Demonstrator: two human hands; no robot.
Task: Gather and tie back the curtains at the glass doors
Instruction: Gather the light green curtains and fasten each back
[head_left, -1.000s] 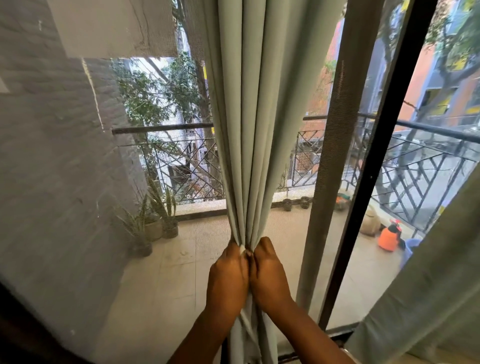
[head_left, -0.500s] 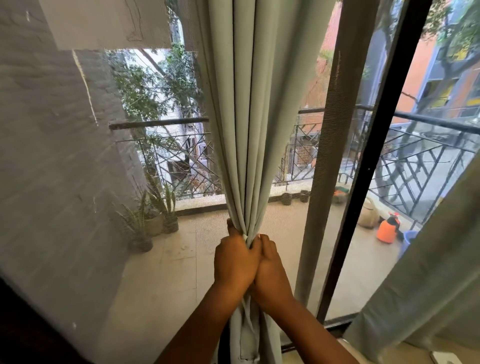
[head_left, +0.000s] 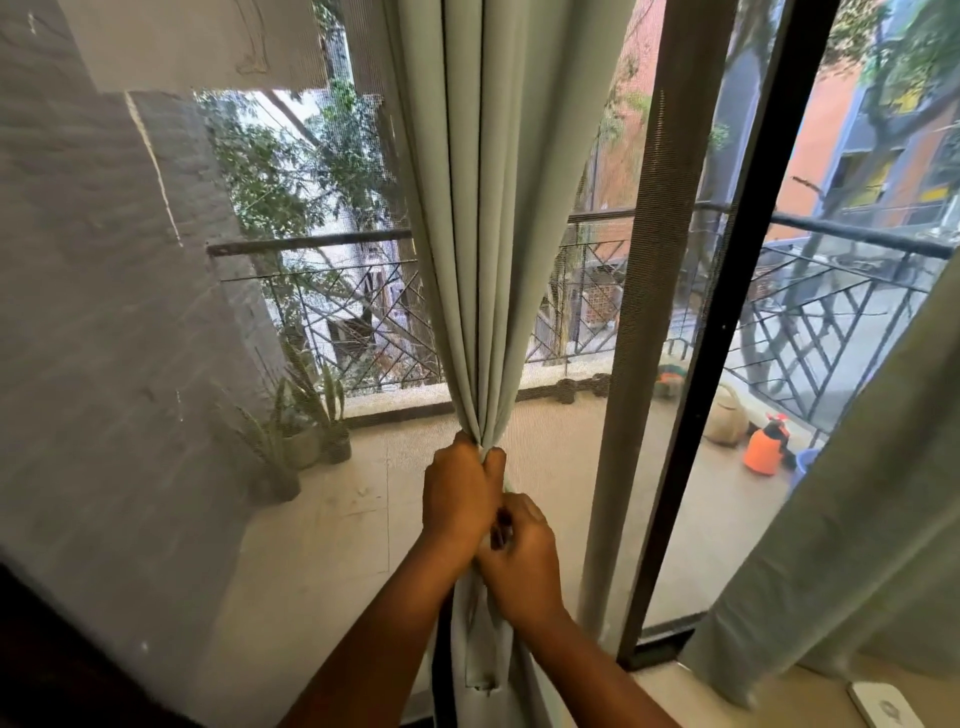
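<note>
A pale green curtain (head_left: 498, 218) hangs in the middle of the glass doors, gathered into tight folds. My left hand (head_left: 460, 496) grips the bunched curtain where the folds meet. Just below it my right hand (head_left: 522, 558) has curled fingers pinching the fabric or a tie strip; which one is hidden by the fingers. A loose strip of the same cloth (head_left: 480, 660) hangs down under my hands. A second pale green curtain (head_left: 841, 519) hangs loose at the right edge.
A black door frame (head_left: 727, 332) and a mesh screen post (head_left: 631, 364) stand right of my hands. Outside are potted plants (head_left: 306, 431), an iron railing (head_left: 831, 312) and an orange sprayer (head_left: 763, 449). A white device (head_left: 883, 701) lies at bottom right.
My right hand has dropped from beside my left hand to just below it. My left hand has kept its grip on the gathered curtain. The view has shifted slightly.
</note>
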